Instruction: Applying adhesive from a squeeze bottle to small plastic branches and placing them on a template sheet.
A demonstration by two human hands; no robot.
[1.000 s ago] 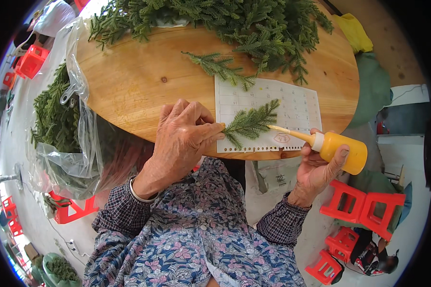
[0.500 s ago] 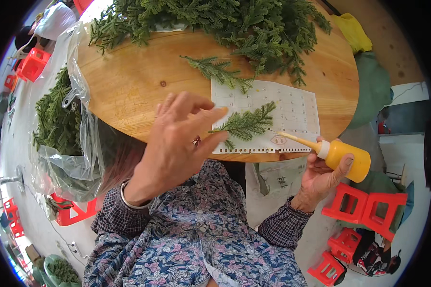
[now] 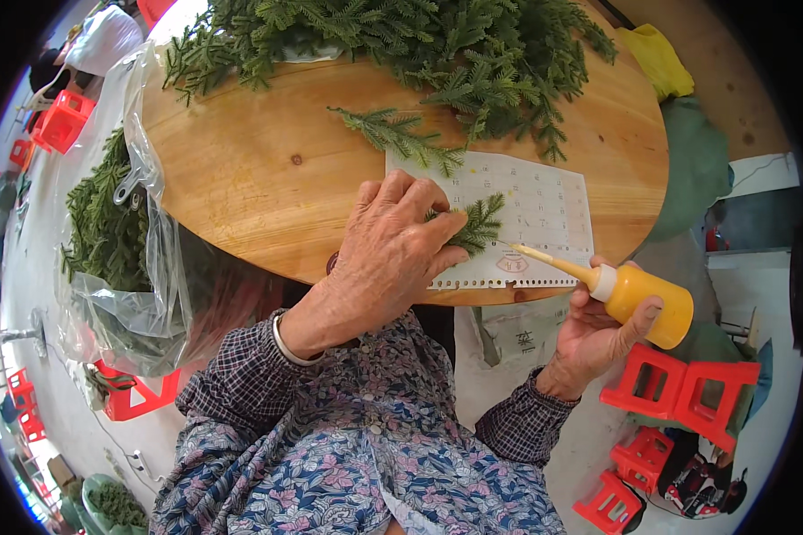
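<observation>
My left hand (image 3: 391,241) is closed over a small green artificial fir sprig (image 3: 480,223), thumb and forefinger on either side of it. Its tip shows beyond my fingers; the rest is hidden under them. In my right hand (image 3: 598,330) is a yellow squeeze bottle (image 3: 653,305) with a white collar and a long narrow nozzle. The bottle leans left, and its nozzle tip is close to the sprig's right end. Beneath both lies a white calendar sheet (image 3: 558,214) with a perforated near edge. Another fir sprig (image 3: 400,135) overlaps the sheet's far left corner.
A big heap of fir branches (image 3: 401,45) covers the far side of the wooden table (image 3: 241,169). Left of the table hangs a clear plastic bag (image 3: 125,312) with more branches. Red stools (image 3: 647,383) stand on the floor at right. A yellow cloth (image 3: 656,61) lies at far right.
My left hand has moved right and down onto the sprig, from open above it to closed on it. My right hand and the bottle have barely shifted.
</observation>
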